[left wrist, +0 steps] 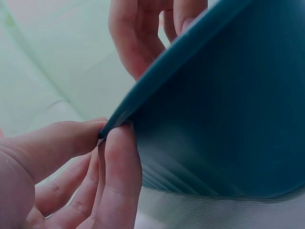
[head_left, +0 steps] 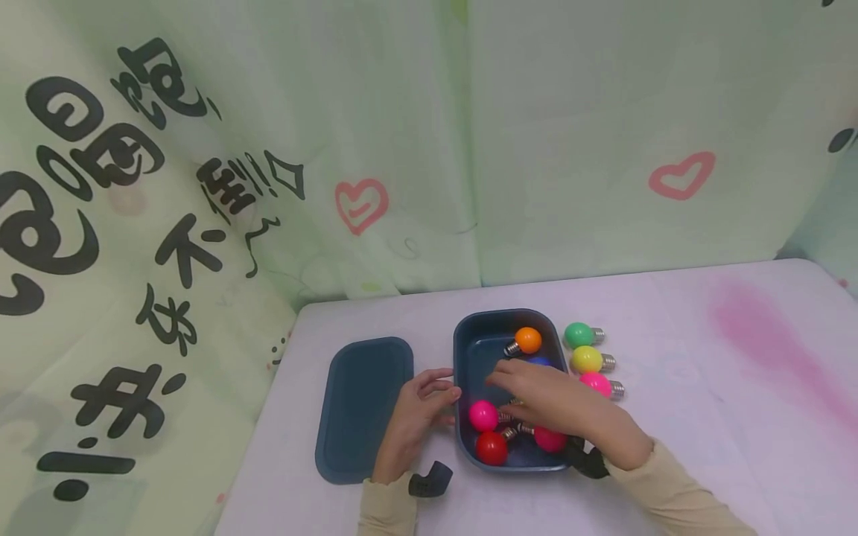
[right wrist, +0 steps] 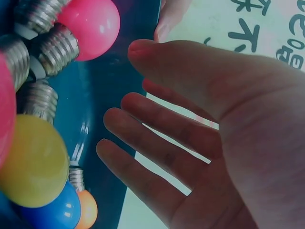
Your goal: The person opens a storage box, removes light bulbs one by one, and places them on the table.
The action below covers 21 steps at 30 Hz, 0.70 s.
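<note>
Over the blue box, the right hand is hovering with fingers extended, holding nothing, near coloured bulbs lying inside; the left hand is pinching the rim. Three further bulbs are resting just beside it. Handling each bulb singly and gently, with the rim braced, would probably prevent knocks.

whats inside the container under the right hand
Visible in the container: orange bulb, blue bulb, yellow bulb, red bulb, two pink bulbs. The right hand hides part in the head view; whatever is beneath the bulbs is covered.
</note>
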Motion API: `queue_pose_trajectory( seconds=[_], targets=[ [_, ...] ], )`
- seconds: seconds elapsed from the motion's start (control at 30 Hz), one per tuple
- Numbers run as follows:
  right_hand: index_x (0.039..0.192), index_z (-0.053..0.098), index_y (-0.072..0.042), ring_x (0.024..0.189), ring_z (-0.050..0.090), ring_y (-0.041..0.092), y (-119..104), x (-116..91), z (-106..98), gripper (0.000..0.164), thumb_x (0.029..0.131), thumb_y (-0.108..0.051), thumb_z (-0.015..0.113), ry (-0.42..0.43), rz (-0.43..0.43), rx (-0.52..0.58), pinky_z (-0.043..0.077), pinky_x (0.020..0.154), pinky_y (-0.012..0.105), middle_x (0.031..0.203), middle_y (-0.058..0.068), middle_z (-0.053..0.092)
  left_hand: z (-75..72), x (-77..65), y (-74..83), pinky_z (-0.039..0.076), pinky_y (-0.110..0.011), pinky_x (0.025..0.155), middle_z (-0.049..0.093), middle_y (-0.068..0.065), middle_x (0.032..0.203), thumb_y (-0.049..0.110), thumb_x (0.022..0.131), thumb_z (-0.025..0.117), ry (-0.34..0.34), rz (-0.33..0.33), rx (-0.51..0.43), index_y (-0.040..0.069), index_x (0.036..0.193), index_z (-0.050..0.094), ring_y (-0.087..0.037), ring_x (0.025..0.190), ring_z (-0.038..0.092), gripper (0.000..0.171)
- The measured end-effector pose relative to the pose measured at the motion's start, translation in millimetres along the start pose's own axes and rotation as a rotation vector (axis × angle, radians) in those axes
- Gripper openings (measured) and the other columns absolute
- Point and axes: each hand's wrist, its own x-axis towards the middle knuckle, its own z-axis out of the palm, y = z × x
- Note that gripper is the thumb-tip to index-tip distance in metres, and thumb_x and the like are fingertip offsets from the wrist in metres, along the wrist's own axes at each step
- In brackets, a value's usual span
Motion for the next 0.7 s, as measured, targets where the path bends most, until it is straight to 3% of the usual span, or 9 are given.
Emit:
queue_pose_trajectory(
  seconds=[0.7],
  targets=[
    [0.119,0.068,-0.009,0.094,0.064,0.016,-8,21,6,0.038,0.086,-0.023,0.078,-0.1,-0.041,0.014,0.059,0.086,0.037,0.101,-0.001,0.064,-0.3,-1.1,2.9,0.06,-0.031,0.071,0.067,-0.008,0.108,0.019,0.09,0.073,-0.02,0.022,-0.032,0.005,0.131,0.06,-0.017,0.092,0.065,0.045]
  ],
)
